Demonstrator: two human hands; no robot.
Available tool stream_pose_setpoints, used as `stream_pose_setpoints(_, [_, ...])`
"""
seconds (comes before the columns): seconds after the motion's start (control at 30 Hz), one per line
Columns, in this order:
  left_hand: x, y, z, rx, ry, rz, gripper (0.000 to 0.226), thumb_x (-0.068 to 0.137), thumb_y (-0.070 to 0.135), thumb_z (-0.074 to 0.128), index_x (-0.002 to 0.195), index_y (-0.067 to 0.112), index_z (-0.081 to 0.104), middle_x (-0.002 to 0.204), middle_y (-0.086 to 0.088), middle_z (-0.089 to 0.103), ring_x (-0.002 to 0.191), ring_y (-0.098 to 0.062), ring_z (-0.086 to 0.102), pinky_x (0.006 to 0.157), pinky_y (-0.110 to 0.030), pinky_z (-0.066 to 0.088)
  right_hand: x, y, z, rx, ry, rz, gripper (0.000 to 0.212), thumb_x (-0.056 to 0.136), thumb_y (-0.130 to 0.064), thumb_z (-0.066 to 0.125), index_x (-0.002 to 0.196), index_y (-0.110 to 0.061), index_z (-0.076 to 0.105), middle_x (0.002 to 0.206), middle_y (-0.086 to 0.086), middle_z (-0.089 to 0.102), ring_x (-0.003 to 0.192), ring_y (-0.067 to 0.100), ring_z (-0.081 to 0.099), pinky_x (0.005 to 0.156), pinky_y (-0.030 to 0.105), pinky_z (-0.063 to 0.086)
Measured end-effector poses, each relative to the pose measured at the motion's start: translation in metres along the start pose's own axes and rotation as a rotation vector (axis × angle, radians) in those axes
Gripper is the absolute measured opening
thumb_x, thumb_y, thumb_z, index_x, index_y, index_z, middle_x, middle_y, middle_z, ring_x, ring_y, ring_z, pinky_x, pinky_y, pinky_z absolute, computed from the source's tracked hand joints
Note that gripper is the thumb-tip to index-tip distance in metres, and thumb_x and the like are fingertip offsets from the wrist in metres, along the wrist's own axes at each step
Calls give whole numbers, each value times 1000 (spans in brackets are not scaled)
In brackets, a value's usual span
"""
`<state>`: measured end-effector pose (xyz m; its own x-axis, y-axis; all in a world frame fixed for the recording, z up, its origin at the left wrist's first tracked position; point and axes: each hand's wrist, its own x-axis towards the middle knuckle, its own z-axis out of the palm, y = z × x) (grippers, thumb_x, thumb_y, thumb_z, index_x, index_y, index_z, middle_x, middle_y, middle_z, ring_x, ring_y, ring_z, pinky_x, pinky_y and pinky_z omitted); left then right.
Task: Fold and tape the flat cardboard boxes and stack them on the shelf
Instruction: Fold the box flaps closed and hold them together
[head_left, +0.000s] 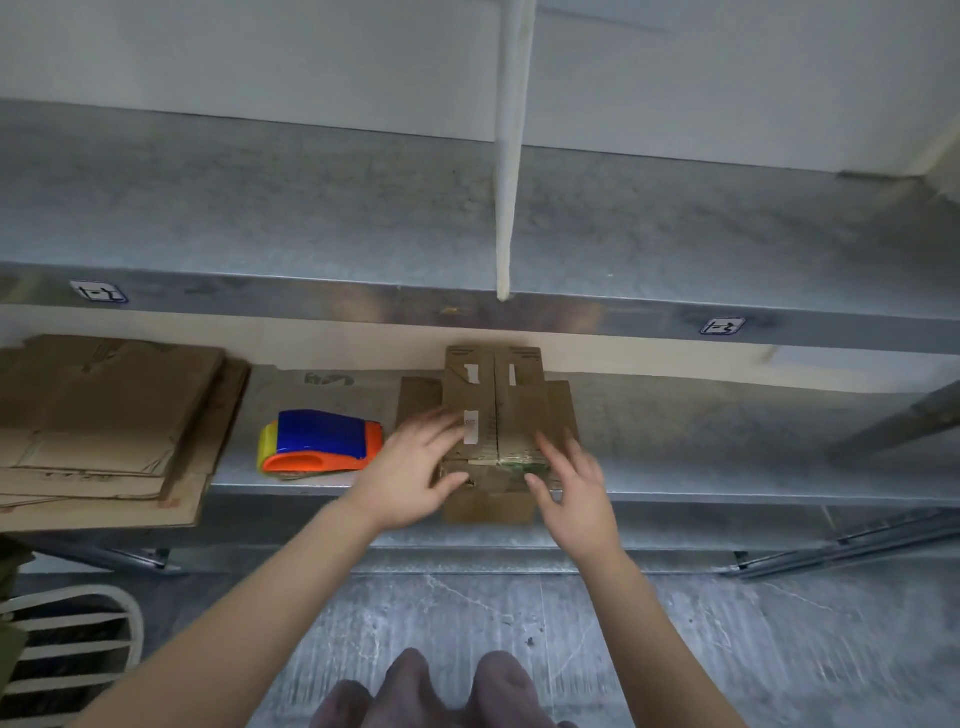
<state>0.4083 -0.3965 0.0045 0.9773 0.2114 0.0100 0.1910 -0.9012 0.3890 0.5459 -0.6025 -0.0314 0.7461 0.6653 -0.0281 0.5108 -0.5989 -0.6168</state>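
A small brown cardboard box (498, 415) sits on the lower metal shelf (701, 441), its top flaps folded together with a seam down the middle and side flaps sticking out. My left hand (410, 473) lies on the box's left side, fingers spread over the top flap. At the front right corner, the fingers of my right hand (571, 488) press the box. A blue, orange and yellow tape dispenser (319, 441) lies on the shelf just left of the box. Flat cardboard boxes (104, 421) are piled at the far left.
An upper metal shelf (363, 218) runs above, with a white upright post (511, 156) through its middle. A white slatted chair back (67, 639) stands at the bottom left. My feet in grey socks (441, 691) stand on the grey floor.
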Motion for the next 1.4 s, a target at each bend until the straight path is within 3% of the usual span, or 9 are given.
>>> stream_pose_setpoints(0.3, [-3, 40, 56, 111, -65, -11, 60, 102, 44, 33, 155, 27, 10, 162, 9, 8, 149, -10, -2, 118, -28, -12, -7, 1, 9, -177, -123, -133, 55, 102, -36, 41, 153, -31, 24, 163, -6, 13, 149, 18, 13, 119, 37, 25])
stream_pose_setpoints(0.47, [-8, 35, 44, -105, 172, -234, 52, 99, 36, 47, 148, 21, 35, 156, 2, 29, 146, -17, 16, 119, -33, 10, -9, 5, 3, 43, -107, -33, 47, 102, -35, 44, 147, -41, 34, 162, 1, 14, 139, 20, 36, 108, 35, 41])
stream_pose_setpoints(0.53, [-15, 31, 42, -315, 154, -423, 61, 98, 33, 51, 152, 20, 26, 152, -4, 36, 139, -19, 33, 114, -33, 25, -6, 7, 1, 181, -100, 26, 47, 101, -32, 48, 146, -40, 37, 158, 4, 27, 135, 20, 42, 107, 35, 42])
stream_pose_setpoints(0.6, [-18, 35, 44, -446, 28, -539, 71, 98, 37, 50, 155, 25, 9, 113, 0, 61, 105, -16, 59, 93, -29, 45, -4, 6, 3, 257, -85, 53, 52, 99, -27, 53, 147, -38, 36, 156, 1, 33, 130, 16, 48, 106, 29, 42])
stream_pose_setpoints(0.77, [-16, 42, 59, -480, 36, -566, 78, 99, 39, 48, 154, 30, -6, 85, 11, 56, 89, -18, 59, 75, -24, 40, -7, 1, 15, 403, -183, 114, 71, 98, -26, 55, 151, -46, 12, 162, -4, 10, 139, -4, 8, 111, 20, 22])
stream_pose_setpoints(0.9, [-10, 32, 53, -631, 174, -597, 69, 94, 39, 58, 152, 33, 21, 126, -3, 61, 116, -22, 59, 95, -30, 45, -6, 6, 13, 512, -138, 130, 64, 97, -29, 57, 147, -50, 23, 156, -14, 25, 146, 14, 26, 112, 24, 33])
stream_pose_setpoints(1.0, [2, 26, 45, -431, 208, -535, 57, 89, 32, 66, 143, 29, 45, 115, -9, 68, 105, -24, 64, 90, -31, 50, 4, 8, 7, 405, 15, 148, 55, 90, -30, 68, 141, -39, 48, 129, -4, 64, 104, 28, 63, 82, 23, 49])
stream_pose_setpoints(1.13, [10, 23, 44, -294, 242, -497, 46, 90, 27, 67, 133, 20, 55, 102, -10, 71, 96, -26, 66, 81, -33, 53, 16, 4, 6, 355, 73, 172, 42, 85, -29, 74, 124, -36, 61, 96, -3, 72, 81, 18, 68, 77, 31, 55])
stream_pose_setpoints(1.4, [1, -9, 30, -496, -2, -369, 70, 83, 12, 74, 139, 43, 45, 123, 1, 62, 103, -8, 64, 94, -25, 51, 29, 32, -25, 366, -195, 54, 52, 88, -12, 70, 127, -45, 57, 117, -19, 62, 110, 2, 59, 91, 2, 39])
